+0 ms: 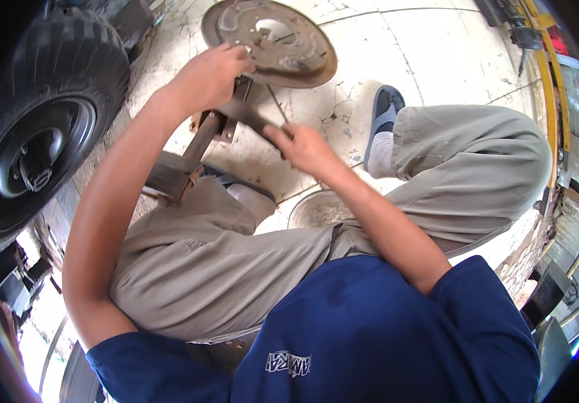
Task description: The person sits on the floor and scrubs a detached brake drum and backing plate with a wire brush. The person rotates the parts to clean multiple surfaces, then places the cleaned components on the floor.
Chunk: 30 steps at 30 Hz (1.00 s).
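A round, rusty metal backing plate (313, 50) with a central hole sits at the top, at the end of a metal axle beam (202, 138). My left hand (217, 72) is closed at the plate's left edge. Its curled fingertips touch the plate's face there, and what they pinch is hidden. Lower and to the right, my right hand (306, 149) is wrapped round the handle of a dark, long hand tool (252, 119). The tool's far end is smeared by motion, so its kind is unclear; it points up and left, over the beam just below my left hand.
A black tyre on a dark rim (37, 161) stands at the left. Below my right hand a round, pale container (316, 209) rests on the cracked tiled floor (430, 57). My sandalled feet flank the work. A yellow metal frame (550, 101) runs along the right.
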### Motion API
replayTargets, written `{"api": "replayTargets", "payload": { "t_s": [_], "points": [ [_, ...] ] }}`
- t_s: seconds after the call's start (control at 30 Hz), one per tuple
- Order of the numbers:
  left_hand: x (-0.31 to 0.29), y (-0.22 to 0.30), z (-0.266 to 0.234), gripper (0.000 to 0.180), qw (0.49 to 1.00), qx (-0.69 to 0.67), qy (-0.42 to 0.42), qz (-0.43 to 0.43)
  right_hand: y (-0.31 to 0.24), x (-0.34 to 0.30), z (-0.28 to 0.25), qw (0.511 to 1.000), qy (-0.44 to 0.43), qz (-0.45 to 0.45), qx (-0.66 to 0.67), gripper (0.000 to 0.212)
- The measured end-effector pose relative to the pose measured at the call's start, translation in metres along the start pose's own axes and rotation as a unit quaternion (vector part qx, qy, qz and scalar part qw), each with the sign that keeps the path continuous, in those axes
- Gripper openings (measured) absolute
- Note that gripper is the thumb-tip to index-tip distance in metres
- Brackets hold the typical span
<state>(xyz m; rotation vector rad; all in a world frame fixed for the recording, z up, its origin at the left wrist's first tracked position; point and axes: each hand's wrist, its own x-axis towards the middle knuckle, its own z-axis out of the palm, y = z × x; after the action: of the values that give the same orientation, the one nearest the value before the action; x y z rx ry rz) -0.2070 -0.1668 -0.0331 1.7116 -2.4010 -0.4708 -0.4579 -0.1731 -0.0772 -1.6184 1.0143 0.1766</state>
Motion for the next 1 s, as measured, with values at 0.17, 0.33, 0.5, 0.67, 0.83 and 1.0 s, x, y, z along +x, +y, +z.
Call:
{"api": "replayTargets", "payload": {
  "t_s": [0.17, 0.33, 0.5, 0.67, 0.83, 1.0],
  "points": [
    [-0.002, -0.009, -0.017, 0.044, 0.998, 0.008, -0.056, -0.003, 0.003, -0.071, 0.000, 0.976, -0.117, 0.113, 0.144, 0.065],
    [0.003, -0.025, -0.035, 0.043, 0.994, 0.080, -0.077, 0.006, 0.006, -0.155, -0.035, 0.987, -0.083, 0.073, 0.113, 0.057],
    [-0.015, -0.046, -0.022, 0.046, 0.997, 0.047, -0.014, -0.067, -0.025, -0.139, -0.059, 0.993, -0.017, 0.006, 0.115, 0.063],
    [-0.015, -0.036, -0.018, 0.039, 0.997, 0.045, 0.021, -0.058, -0.040, -0.083, -0.059, 0.990, 0.118, -0.051, 0.055, 0.058],
    [-0.018, -0.039, -0.007, 0.036, 0.994, 0.062, 0.051, -0.068, -0.039, -0.033, -0.065, 0.982, 0.168, -0.072, -0.038, 0.051],
    [-0.010, -0.031, -0.011, 0.036, 0.991, 0.100, -0.029, -0.083, -0.045, -0.017, -0.077, 0.987, 0.128, -0.046, -0.089, 0.049]
  ]
}}
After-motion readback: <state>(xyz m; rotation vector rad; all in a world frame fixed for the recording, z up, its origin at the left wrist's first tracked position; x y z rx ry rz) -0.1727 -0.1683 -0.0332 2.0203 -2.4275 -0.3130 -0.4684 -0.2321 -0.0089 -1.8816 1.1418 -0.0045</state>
